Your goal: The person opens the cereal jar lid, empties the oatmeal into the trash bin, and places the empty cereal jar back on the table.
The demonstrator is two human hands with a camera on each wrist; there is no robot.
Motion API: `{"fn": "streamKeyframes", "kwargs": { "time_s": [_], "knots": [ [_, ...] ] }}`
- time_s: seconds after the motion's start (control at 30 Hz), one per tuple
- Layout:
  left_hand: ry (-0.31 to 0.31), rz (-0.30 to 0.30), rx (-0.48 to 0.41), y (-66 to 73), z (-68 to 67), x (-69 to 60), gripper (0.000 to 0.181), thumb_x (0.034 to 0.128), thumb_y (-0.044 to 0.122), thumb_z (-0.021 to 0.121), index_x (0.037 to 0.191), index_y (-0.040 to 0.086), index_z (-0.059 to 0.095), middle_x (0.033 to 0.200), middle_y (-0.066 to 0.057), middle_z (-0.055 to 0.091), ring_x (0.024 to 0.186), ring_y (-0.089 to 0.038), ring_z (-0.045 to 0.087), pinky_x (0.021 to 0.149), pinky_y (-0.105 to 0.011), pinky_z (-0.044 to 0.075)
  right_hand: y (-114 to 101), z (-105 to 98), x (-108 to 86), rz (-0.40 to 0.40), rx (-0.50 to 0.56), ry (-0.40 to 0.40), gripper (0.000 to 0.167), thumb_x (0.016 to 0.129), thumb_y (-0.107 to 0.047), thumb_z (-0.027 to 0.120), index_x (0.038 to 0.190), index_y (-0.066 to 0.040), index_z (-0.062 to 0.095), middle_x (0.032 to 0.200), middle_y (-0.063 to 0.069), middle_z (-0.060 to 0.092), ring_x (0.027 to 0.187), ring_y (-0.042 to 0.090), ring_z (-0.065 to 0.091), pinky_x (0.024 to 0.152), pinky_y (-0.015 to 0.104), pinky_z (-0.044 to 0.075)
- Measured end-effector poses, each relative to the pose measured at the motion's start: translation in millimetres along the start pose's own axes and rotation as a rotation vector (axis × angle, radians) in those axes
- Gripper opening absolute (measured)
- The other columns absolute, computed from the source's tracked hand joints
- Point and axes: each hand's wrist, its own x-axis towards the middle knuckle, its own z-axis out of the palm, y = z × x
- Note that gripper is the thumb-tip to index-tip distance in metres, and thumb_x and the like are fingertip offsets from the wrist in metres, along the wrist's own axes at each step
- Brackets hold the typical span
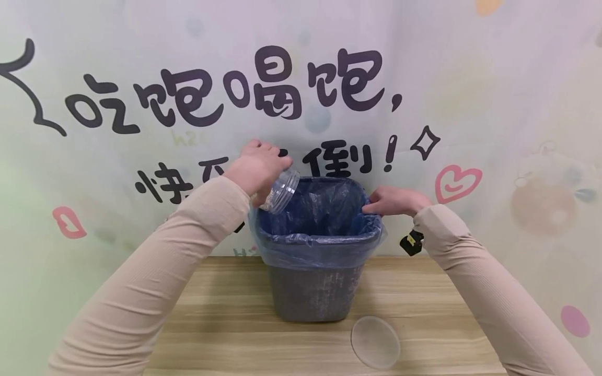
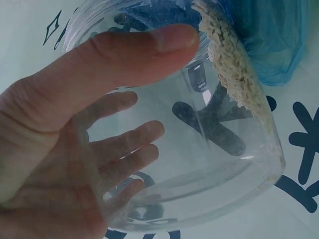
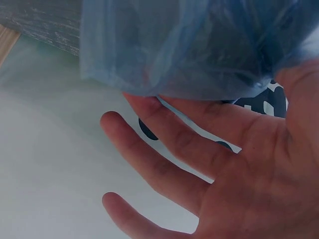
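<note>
My left hand (image 1: 257, 169) grips a clear jar (image 1: 284, 192), tilted with its mouth over the left side of a bin (image 1: 315, 295) lined with a blue bag (image 1: 320, 250). In the left wrist view, the thumb and fingers wrap round the jar (image 2: 199, 179), and pale grainy bits (image 2: 232, 64) lie along its wall toward the mouth. My right hand (image 1: 392, 201) holds the bin's right rim at the bag's edge, thumb on the inner side. The right wrist view has fingers of that hand (image 3: 184, 149) under the bag (image 3: 174, 50), the lower ones spread apart.
A round translucent disc (image 1: 375, 342) lies on the wooden table (image 1: 211, 313), in front of the bin and to its right. Behind stands a pale wall covering (image 1: 470, 78) with large dark characters and coloured shapes. A small black object (image 1: 412, 243) is beside the right sleeve.
</note>
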Motion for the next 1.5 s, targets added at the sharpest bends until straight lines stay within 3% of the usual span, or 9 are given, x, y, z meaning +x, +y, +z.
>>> {"fn": "streamKeyframes", "kwargs": {
  "time_s": [0.4,0.73,1.3,1.5],
  "knots": [
    [-0.013,-0.012,0.069,7.1,-1.6,2.2,0.103,0.0586,0.021,0.090,0.146,0.015,0.035,0.136,-0.014,0.044,0.125,-0.032,0.040,0.106,-0.046,0.030,0.5,1.7,-1.3,0.002,-0.005,0.004,0.026,0.095,-0.024,0.051,0.080,-0.006,0.062,0.081,0.001,0.062,0.078,0.015,0.055,0.079,0.036,0.046],
    [-0.027,-0.018,0.067,8.1,-3.0,0.9,0.102,0.0614,0.020,0.088,0.147,0.015,0.032,0.136,-0.014,0.043,0.124,-0.032,0.040,0.105,-0.046,0.030,1.4,2.6,-1.1,0.017,0.001,0.010,0.026,0.095,-0.023,0.050,0.084,-0.004,0.064,0.083,0.002,0.063,0.081,0.016,0.057,0.086,0.041,0.045],
    [-0.022,-0.024,0.086,10.9,-2.3,3.3,0.095,0.0667,0.022,0.085,0.146,0.016,0.033,0.139,-0.014,0.041,0.128,-0.032,0.037,0.106,-0.046,0.028,0.9,2.5,-3.0,0.009,0.026,0.000,0.027,0.096,-0.024,0.048,0.086,-0.003,0.062,0.086,0.004,0.063,0.082,0.017,0.057,0.084,0.042,0.045],
    [-0.018,-0.035,0.086,13.6,-3.2,3.0,0.093,0.0684,0.024,0.084,0.146,0.017,0.034,0.137,-0.013,0.043,0.124,-0.031,0.039,0.104,-0.044,0.029,1.4,2.4,-3.4,0.021,0.014,-0.004,0.030,0.096,-0.026,0.048,0.094,0.000,0.063,0.092,0.006,0.065,0.087,0.019,0.059,0.089,0.047,0.045]
  ]
}}
